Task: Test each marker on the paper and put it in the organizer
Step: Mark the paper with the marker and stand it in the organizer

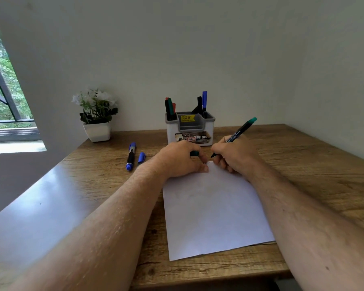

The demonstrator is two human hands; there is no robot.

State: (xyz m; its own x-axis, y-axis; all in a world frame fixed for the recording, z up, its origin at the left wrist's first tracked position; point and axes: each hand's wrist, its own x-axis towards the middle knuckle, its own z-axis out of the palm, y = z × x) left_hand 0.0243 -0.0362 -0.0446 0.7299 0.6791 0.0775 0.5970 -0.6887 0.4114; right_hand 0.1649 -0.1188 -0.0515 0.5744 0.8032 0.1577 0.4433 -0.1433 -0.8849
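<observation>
A white sheet of paper (214, 211) lies on the wooden desk (315, 175). My right hand (235, 156) grips an uncapped green marker (240, 130), its tip just above the paper's far edge. My left hand (181, 159) rests on the paper's far left corner and holds the green cap (194, 153) in its curled fingers. The grey-and-white organizer (190, 128) stands just behind my hands, with several markers upright in its two back corners. A blue marker (130, 156) and a blue cap (141, 158) lie on the desk to the left.
A white pot of white flowers (97, 116) stands at the back left of the desk near the wall. A window (2, 97) is at the far left. Walls close the desk in behind and to the right.
</observation>
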